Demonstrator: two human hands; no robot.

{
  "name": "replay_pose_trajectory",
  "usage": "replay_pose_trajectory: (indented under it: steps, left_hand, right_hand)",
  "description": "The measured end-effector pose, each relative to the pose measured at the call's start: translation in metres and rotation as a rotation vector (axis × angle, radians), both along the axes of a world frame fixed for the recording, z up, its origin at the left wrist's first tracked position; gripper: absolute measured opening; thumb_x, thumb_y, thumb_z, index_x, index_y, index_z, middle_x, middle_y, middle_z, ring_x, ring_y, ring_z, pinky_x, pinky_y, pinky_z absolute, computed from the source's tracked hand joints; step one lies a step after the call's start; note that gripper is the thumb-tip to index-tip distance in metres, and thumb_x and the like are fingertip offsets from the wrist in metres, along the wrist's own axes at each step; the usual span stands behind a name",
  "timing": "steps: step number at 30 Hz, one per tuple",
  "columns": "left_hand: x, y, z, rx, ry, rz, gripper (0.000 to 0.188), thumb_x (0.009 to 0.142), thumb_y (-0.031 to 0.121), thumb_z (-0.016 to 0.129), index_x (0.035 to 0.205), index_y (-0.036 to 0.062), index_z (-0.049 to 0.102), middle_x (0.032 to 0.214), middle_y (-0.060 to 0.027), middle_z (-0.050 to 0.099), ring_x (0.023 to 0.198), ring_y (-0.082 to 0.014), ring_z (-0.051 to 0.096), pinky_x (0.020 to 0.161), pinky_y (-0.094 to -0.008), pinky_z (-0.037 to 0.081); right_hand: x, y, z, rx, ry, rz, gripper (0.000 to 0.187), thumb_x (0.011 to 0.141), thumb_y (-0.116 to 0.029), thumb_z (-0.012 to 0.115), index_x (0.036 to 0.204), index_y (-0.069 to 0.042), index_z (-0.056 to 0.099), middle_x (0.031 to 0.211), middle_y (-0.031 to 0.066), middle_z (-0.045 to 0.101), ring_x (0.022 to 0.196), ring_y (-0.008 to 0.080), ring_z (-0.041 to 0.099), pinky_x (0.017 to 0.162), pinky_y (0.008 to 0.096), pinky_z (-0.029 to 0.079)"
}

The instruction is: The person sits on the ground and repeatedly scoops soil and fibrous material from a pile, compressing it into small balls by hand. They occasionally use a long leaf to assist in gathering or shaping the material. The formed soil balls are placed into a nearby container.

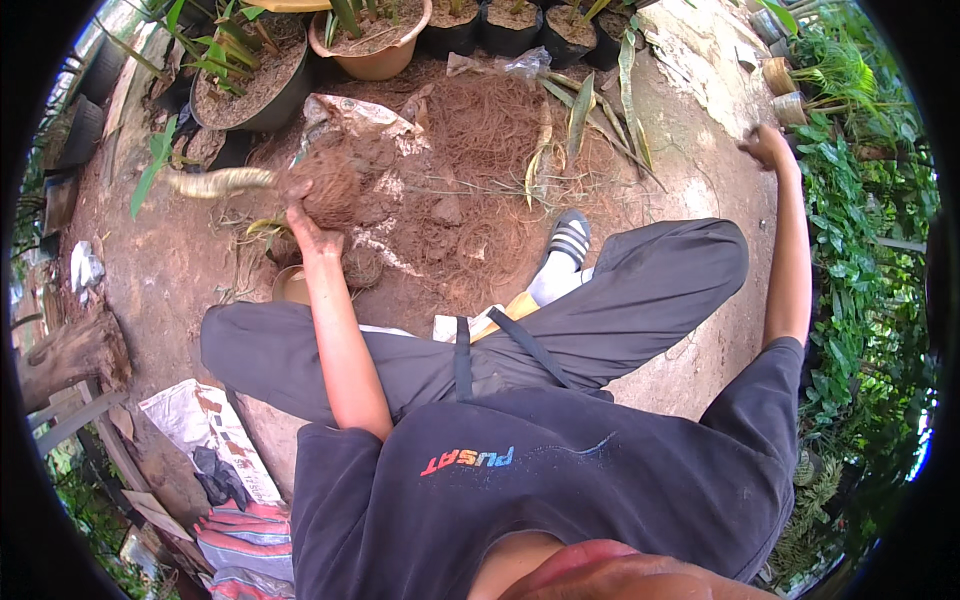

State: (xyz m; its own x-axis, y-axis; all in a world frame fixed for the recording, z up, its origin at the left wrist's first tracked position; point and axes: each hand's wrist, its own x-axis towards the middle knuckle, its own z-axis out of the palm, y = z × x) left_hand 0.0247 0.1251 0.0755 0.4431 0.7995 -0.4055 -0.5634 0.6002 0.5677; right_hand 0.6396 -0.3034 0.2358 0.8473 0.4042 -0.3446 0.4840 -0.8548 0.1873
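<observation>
The left hand (pixel 314 228) is gripping a brown, fibrous root ball (pixel 337 188), its fingers bearing on the near left side while the mass of roots is bulging away to the right of them. A thick pale stem (pixel 220 183), blurred, is extending from the ball toward the left, so the long axis of the plant is running roughly crosswise, with the ball at its right end. The left hand is by far the nearer one; the right hand (pixel 768 150) is reaching out well apart on the far right, close to small pots (pixel 777 76) of green seedlings, and whether its fingers are open or closed cannot be told

Under and beyond the ball, a pale printed sheet (pixel 360 115) is lying on the bare ground (pixel 690 170), partly covered by loose brown soil (pixel 440 215). A tangle of fine roots (pixel 490 125) is lying to the right of the ball, and long cut leaves (pixel 580 115) are lying beyond that tangle's right side. A large dark pot (pixel 240 112) and a terracotta-coloured pot (pixel 372 64) are bounding the far side, while the crossed legs (pixel 650 290) are bounding the near side, with one striped sandal (pixel 568 240) pointing toward the soil
</observation>
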Motion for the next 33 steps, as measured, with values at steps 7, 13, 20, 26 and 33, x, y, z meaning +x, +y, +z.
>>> replay_pose_trajectory:
  steps: [7,13,20,26,33]
  left_hand:
    - [-0.001,-0.012,-0.019,0.069,0.007,-0.237,0.061,0.067,0.015,0.067,0.122,-0.004,0.051,0.118,-0.0166,0.059,0.107,-0.0294,0.06,0.096,-0.0418,0.049]
    - [0.014,-0.051,0.042,0.115,-0.128,-0.473,0.072,0.061,0.012,0.067,0.126,-0.0094,0.045,0.122,-0.0243,0.057,0.107,-0.0315,0.061,0.096,-0.0421,0.05]
    - [0.02,-0.056,0.045,0.091,-0.44,-0.489,0.084,0.057,0.02,0.069,0.131,-0.0049,0.04,0.126,-0.0424,0.043,0.096,-0.047,0.062,0.077,-0.049,0.059]
    - [0.02,-0.052,0.036,0.133,-0.505,-0.535,0.08,0.055,0.025,0.07,0.127,-0.0022,0.047,0.124,-0.0373,0.048,0.095,-0.0474,0.062,0.076,-0.0541,0.058]
    - [0.03,-0.065,0.025,0.074,-0.316,-0.446,0.083,0.053,0.028,0.071,0.126,-0.0043,0.048,0.118,-0.0318,0.053,0.096,-0.0447,0.061,0.08,-0.0554,0.056]
  right_hand:
    - [-0.191,0.185,-0.004,0.41,0.308,-0.02,0.057,0.088,-0.047,0.059,0.126,-0.005,0.055,0.108,0.0188,0.066,0.075,0.0235,0.07,0.06,0.0322,0.058]
    - [-0.236,0.205,-0.047,0.263,0.602,0.026,0.064,0.083,-0.044,0.065,0.13,-0.003,0.05,0.079,0.0176,0.067,0.047,0.0221,0.063,0.042,0.0322,0.053]
    - [-0.213,0.204,-0.012,0.318,0.204,-0.02,0.06,0.083,-0.046,0.064,0.118,0.002,0.059,0.103,0.0243,0.066,0.083,0.0311,0.069,0.073,0.0416,0.055]
    - [-0.223,0.219,-0.063,0.692,0.162,0.58,0.033,0.088,-0.031,0.063,0.112,-0.008,0.066,0.11,0.0169,0.062,0.1,0.0285,0.063,0.09,0.0384,0.049]
    - [-0.364,0.255,-0.093,1.014,1.236,0.659,0.035,0.087,-0.021,0.067,0.116,-0.004,0.061,0.119,0.0092,0.06,0.116,0.0198,0.054,0.102,0.0354,0.042]
